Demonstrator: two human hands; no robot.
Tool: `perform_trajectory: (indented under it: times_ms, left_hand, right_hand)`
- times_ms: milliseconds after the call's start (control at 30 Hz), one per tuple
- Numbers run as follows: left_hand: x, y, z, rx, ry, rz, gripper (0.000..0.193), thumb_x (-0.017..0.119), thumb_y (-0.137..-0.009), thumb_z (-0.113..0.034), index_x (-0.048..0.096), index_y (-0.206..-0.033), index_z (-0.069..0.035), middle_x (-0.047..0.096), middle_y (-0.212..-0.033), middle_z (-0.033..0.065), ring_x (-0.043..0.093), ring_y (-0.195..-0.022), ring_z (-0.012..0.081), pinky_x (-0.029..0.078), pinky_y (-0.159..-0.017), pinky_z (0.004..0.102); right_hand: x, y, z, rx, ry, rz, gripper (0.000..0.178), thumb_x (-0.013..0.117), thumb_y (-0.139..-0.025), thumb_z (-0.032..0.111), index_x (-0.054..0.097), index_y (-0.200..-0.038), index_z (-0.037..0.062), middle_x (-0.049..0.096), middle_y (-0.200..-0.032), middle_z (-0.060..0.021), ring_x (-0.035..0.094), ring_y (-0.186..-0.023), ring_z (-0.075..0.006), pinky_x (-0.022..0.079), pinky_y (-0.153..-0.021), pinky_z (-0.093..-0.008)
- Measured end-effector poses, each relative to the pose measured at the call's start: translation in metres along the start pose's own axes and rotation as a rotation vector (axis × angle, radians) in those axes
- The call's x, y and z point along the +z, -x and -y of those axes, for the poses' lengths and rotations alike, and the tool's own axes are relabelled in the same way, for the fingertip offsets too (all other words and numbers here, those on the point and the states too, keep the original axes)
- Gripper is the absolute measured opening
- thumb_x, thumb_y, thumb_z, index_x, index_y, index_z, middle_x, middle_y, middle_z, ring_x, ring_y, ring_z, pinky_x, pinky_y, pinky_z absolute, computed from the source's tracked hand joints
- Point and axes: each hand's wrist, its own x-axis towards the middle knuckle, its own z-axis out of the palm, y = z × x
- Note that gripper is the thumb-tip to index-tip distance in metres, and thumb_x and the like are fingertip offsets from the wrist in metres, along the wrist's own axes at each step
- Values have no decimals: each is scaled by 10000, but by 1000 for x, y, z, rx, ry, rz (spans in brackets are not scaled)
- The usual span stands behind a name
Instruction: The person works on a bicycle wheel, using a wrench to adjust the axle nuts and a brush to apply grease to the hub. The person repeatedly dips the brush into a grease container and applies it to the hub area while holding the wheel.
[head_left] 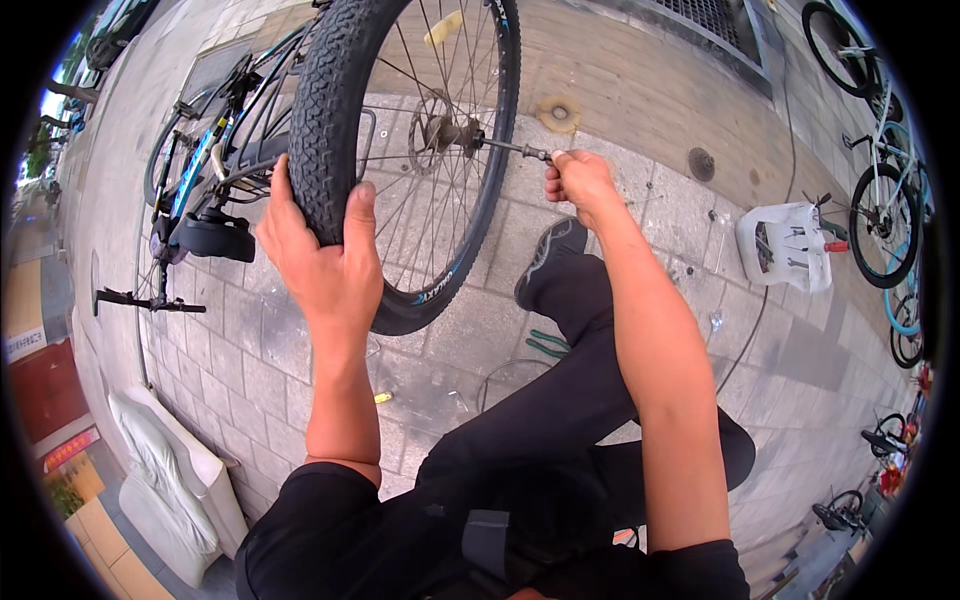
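Note:
A bicycle wheel [325,120] with a knobby black tyre stands upright in front of me. My left hand [325,255] grips the tyre's near side, thumb on the right and fingers round the left. From the hub [462,135], which carries a disc rotor, a thin metal axle rod [510,147] sticks out to the right. My right hand [582,183] pinches the rod's outer end, its fingers closed. How far the rod reaches into the hub is hidden. Green-handled pliers [547,344] lie on the paving below the wheel, near my shoe [552,262].
A black and blue bicycle [205,160] lies left of the wheel. On the right stands a cut-open white plastic container [785,250] of tools, with parked bicycles [885,205] beyond it. Small parts and a dark cable [745,345] lie on the paving. A worn, pale padded seat [165,480] stands lower left.

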Motion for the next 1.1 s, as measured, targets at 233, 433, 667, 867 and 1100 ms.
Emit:
perform_trajectory:
  times_ms: [233,433,667,867,1100]
  left_hand:
    - [-2,12,-15,28,-11,19,712,793,-883,-246,459,-1432,61,590,-1268,225,497,-1103,377,376,-1012,454]
    - [0,13,-16,-12,18,2,716,798,-882,-224,453,-1441,63,592,-1274,217,494,-1115,368,375,-1017,449]
    - [-1,19,-14,-13,-19,-7,704,791,-912,-246,457,-1482,-3,554,-1173,171,557,-1055,273,463,-917,356]
    - [0,22,-19,-18,27,6,716,798,-887,-215,451,-1457,44,570,-1321,213,483,-1177,359,364,-1043,443]
    - [0,24,-22,-22,42,7,721,796,-890,-216,445,-1458,58,565,-1332,223,481,-1185,368,365,-1046,452]
  right_hand:
    - [15,-17,-7,16,30,5,289,534,-1037,213,627,-1001,-59,639,-846,-103,612,-662,-185,549,-592,-347]
    - [15,-16,-4,55,31,24,301,528,-1043,232,635,-998,-45,633,-820,-87,602,-643,-168,544,-580,-342]
    - [25,-17,-6,-46,88,39,327,552,-1035,251,633,-997,-64,650,-817,-86,610,-640,-160,530,-569,-327]
    - [37,-18,-9,-40,87,46,344,569,-1027,269,638,-1001,-68,652,-763,-91,622,-625,-163,529,-573,-328]
    - [43,-28,-14,-29,97,50,348,570,-1024,290,651,-967,-43,647,-715,-90,619,-592,-181,523,-565,-337]
